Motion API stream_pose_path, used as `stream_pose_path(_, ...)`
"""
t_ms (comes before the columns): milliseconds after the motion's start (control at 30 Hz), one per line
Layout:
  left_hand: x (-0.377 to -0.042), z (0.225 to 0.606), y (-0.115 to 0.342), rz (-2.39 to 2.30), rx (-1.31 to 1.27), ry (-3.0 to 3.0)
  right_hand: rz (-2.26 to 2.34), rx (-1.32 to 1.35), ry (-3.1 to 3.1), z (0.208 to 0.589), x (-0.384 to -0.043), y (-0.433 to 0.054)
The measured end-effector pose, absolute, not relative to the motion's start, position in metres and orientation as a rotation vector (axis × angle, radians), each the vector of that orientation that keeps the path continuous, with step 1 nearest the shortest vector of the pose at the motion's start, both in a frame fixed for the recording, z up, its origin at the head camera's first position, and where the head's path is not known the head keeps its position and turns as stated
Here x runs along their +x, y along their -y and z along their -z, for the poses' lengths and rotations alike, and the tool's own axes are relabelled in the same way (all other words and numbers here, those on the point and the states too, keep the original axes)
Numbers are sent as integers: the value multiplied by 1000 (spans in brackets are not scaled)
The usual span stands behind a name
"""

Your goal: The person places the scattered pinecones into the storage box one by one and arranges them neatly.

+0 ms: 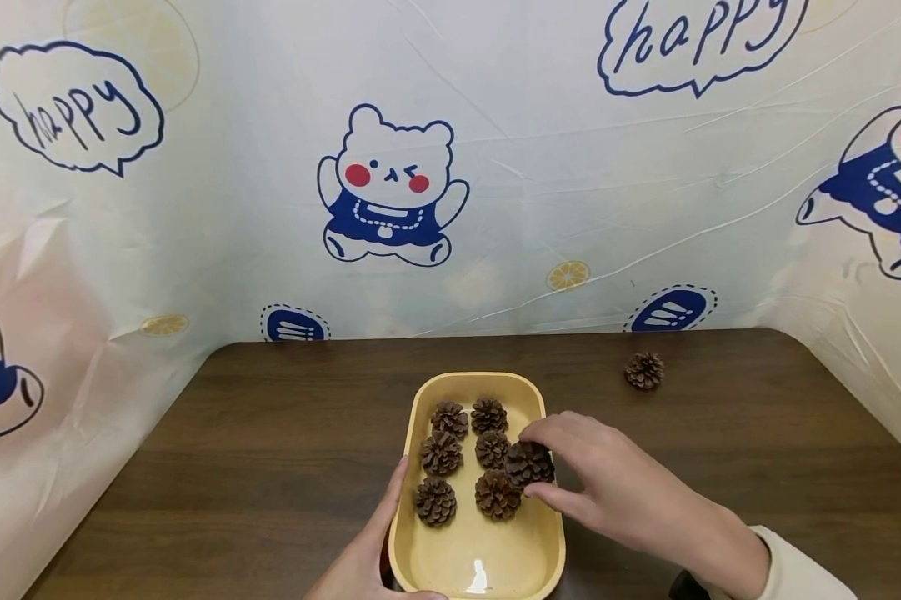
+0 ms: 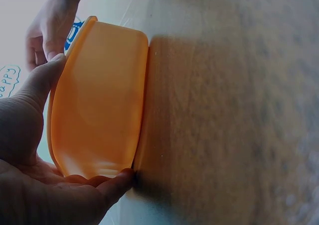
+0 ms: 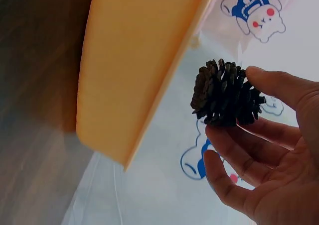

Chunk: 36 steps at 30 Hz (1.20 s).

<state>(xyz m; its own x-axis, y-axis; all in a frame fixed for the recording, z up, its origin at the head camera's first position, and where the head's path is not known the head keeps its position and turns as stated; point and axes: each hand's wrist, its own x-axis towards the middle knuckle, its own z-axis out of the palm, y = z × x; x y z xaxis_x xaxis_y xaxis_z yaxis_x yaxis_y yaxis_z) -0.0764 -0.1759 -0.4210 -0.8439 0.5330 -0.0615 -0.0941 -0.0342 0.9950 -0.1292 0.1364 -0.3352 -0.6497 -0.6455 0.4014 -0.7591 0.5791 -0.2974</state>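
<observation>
My right hand (image 1: 608, 475) pinches a brown pine cone (image 1: 529, 463) between thumb and fingers, above the right side of a yellow plastic box (image 1: 480, 562). In the right wrist view the held pine cone (image 3: 227, 93) shows clear of the box wall (image 3: 134, 65). Several other pine cones stand inside in two columns, among them one at the lower left (image 1: 436, 502) and one at the upper right (image 1: 488, 414). My left hand (image 1: 363, 550) grips the box at its near left corner. In the left wrist view, the thumb lies at the rim and fingers against the wall (image 2: 99, 90).
A single pine cone (image 1: 644, 371) lies on the dark wooden table (image 1: 270, 467) toward the back right. Behind and at both sides hangs a pale printed cloth (image 1: 510, 183) with bears and lettering. A small black object (image 1: 686, 586) shows by the right sleeve.
</observation>
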Motion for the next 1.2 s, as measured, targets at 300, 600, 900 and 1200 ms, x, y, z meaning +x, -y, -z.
stream_pose_path(300, -78, 421, 176, -1911, 475, -1825, -733, 1327, 2536, 343, -124, -121)
stream_pose_path(600, -79, 421, 177, -1886, 515, -1858, -858, 1446, 2617, 343, -120, -103)
stream_pose_path(900, -78, 418, 176, -1904, 470, -1785, -955, 1537, 2584, 351, -120, -92)
stream_pose_path(1200, -77, 419, 176, -1938, 483, -1744, -950, 1568, 2688, 360, -118, -78)
